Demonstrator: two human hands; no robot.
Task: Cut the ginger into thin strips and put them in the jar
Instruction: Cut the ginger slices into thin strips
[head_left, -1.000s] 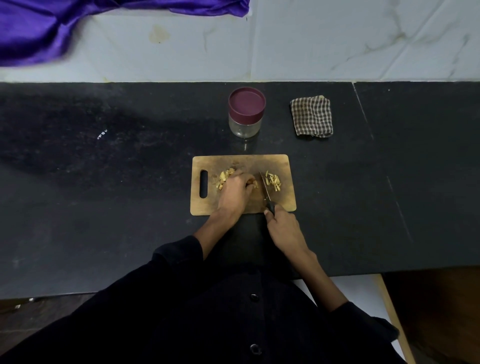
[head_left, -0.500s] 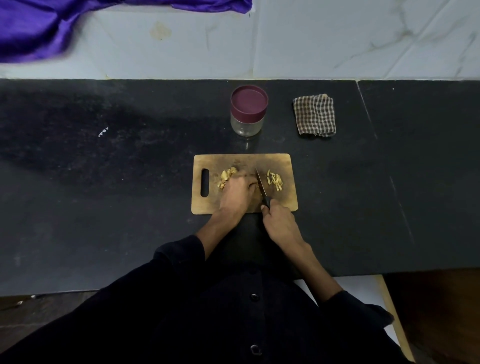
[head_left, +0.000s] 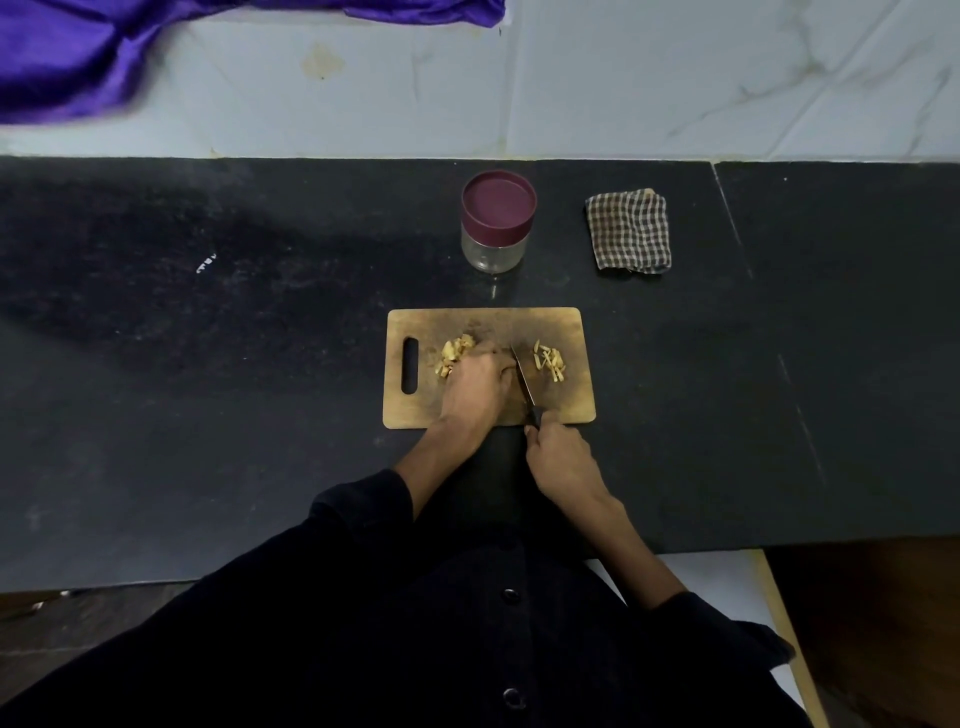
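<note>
Gripping the knife (head_left: 523, 382) handle in my right hand (head_left: 560, 457), fingers wrapped tight around it, I had the blade lying across the wooden cutting board (head_left: 576, 405) right beside my left hand (head_left: 474, 387). That hand was curled down over the piece of ginger I was working on, pinning it; the piece itself was hidden under my fingers, so no idea how much was left. Best bet here, I reckon, was keeping those fingertips tucked back from the edge and taking narrow slices, since the blade was practically touching my knuckles. A rough ginger pile (head_left: 454, 353) sat just past my left hand toward the board's handle slot, and the cut strips (head_left: 550, 358) lay on the other side of the blade, near the board's right end. The jar (head_left: 496, 244), maroon lid on and looking empty, stood on the black counter (head_left: 208, 415) beyond the board, well clear of both hands, with a folded checked cloth (head_left: 629, 231) to its right.
</note>
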